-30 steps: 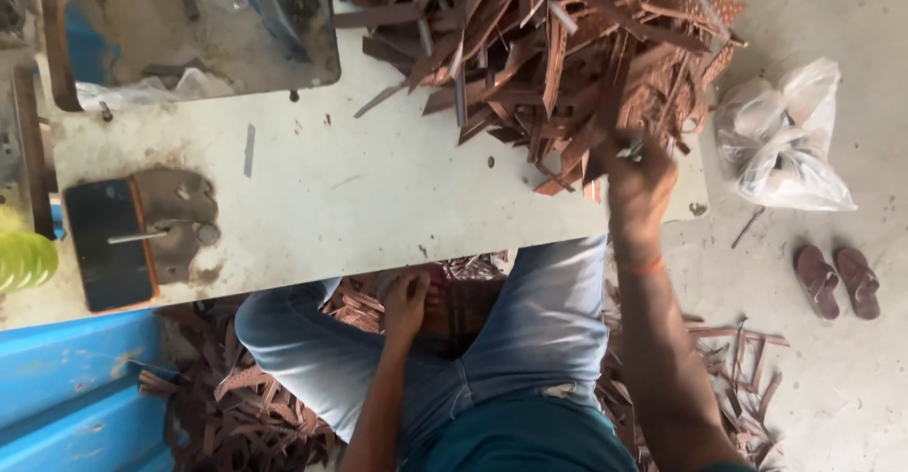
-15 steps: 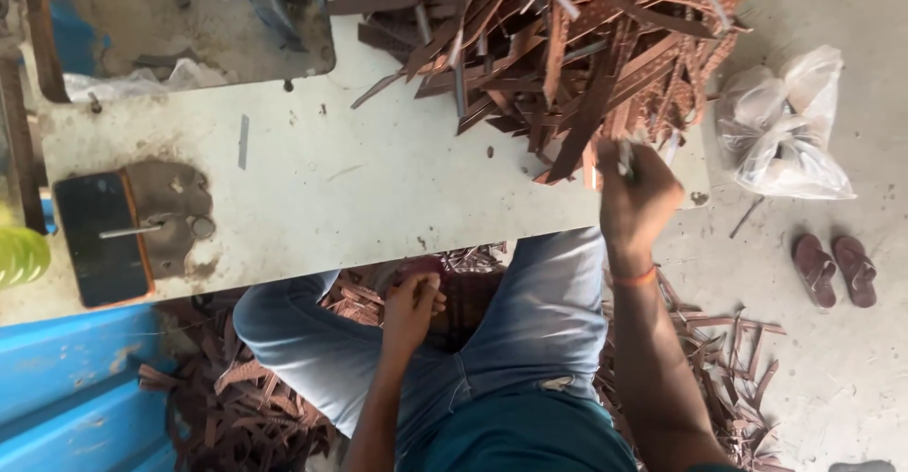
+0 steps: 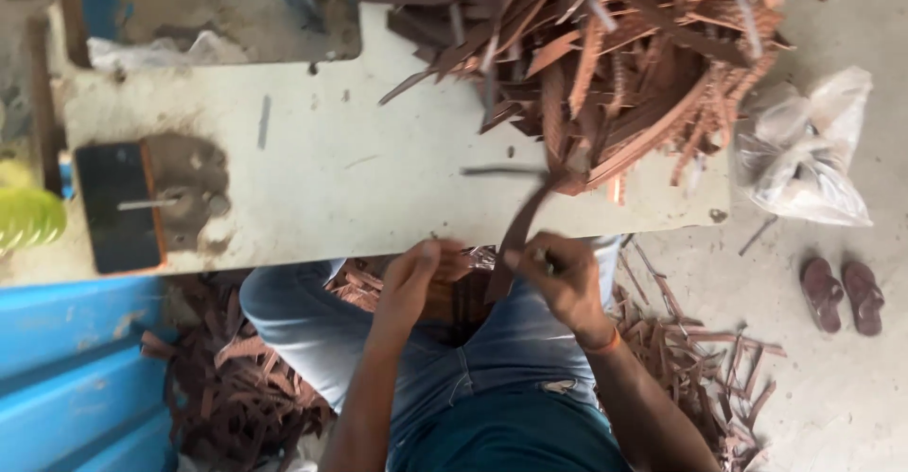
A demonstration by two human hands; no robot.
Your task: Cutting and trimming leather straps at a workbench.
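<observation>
A seated person in blue jeans, seen from above, works at the near edge of a worn white table (image 3: pixel 378 188). The right hand (image 3: pixel 566 278) is closed in a pinch around the lower part of a long dark brown leather strip (image 3: pixel 518 236). From the grip the strip runs up and away, over the table edge, to the foot of a big pile (image 3: pixel 615 65) of similar brown strips heaped on the far right of the table. The strip's lower end hangs just below the grip, over the lap.

The left hand (image 3: pixel 411 283) sits just left of the grip, near it but apart. Its fingers curl down onto a small bundle (image 3: pixel 454 292) of brown strips lying in the lap; how tightly it holds them cannot be told.

Further left of the grip, on the table, lies a flat black block (image 3: pixel 113 207) with an orange edge. Right of the grip and below it, scrap strips (image 3: pixel 690 358) litter the concrete floor. Further right stand a pair of brown sandals (image 3: pixel 842 294), and above them a crumpled clear plastic bag (image 3: pixel 804 160). At far left a blue panel (image 3: pixel 66 368) stands under the table, with more scraps beside it.
</observation>
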